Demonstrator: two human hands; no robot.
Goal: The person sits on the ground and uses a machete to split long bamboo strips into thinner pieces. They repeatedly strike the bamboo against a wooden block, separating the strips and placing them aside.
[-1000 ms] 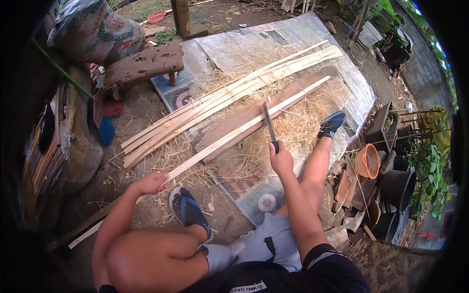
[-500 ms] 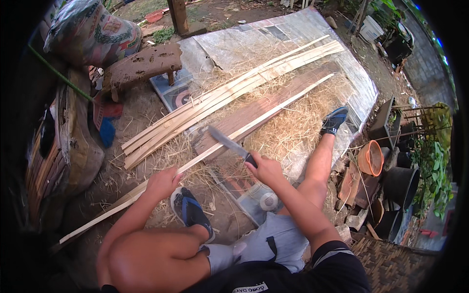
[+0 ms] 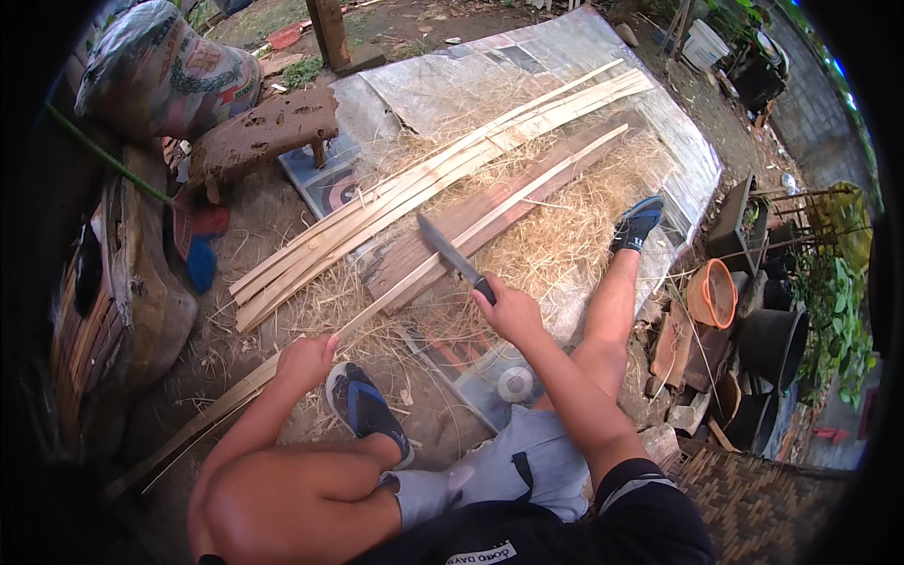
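My left hand (image 3: 306, 363) is closed round a long pale bamboo strip (image 3: 544, 185), beside my left foot. The strip runs diagonally up and away over a brown wooden board (image 3: 473, 218), and its near end passes back under my left forearm. In my right hand (image 3: 511, 311) is a knife (image 3: 452, 254), gripped by its dark handle. Its blade lies across the strip above the board, the tip pointing up and left; whether the edge touches the strip I cannot tell. Left of the board lies a bundle of several similar strips (image 3: 414, 185).
Curly shavings (image 3: 541, 243) cover much of the grey printed sheet (image 3: 687, 169) around the board. A low brown bench (image 3: 264, 132) and a filled sack (image 3: 169, 71) stand at far left. Along the right are an orange pot (image 3: 712, 294) and black pots (image 3: 774, 341).
The knife has moved away from my left hand along the strip, farther up the board. My left hand keeps its hold on the strip. The whole view has shifted slightly.
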